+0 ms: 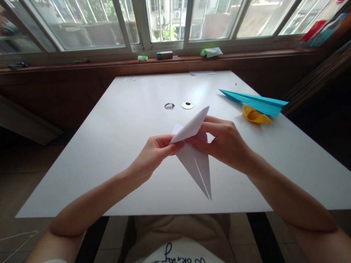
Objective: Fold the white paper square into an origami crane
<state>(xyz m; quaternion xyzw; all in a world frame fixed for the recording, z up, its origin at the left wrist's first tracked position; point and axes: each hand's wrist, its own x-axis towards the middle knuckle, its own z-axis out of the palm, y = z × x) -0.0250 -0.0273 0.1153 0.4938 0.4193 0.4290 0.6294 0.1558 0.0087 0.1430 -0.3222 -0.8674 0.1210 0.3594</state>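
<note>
A piece of folded white paper (194, 155) is held above the table between my two hands. Its lower part tapers into two narrow points with a slit between them, aimed toward me. An upper flap stands raised and slants up to the right. My left hand (157, 151) pinches the paper's left side, thumb in front. On the right side, my right hand (219, 137) grips the paper near the raised flap, its thumb against the fold and some fingertips hidden behind the flap.
The white table (123, 109) carries a blue paper plane (255, 102) and a yellow paper boat (255, 116) at the right. Two small round pieces, a grey one (169, 106) and one like an eye (187, 105), lie beyond my hands. A windowsill (109, 63) with small items runs behind.
</note>
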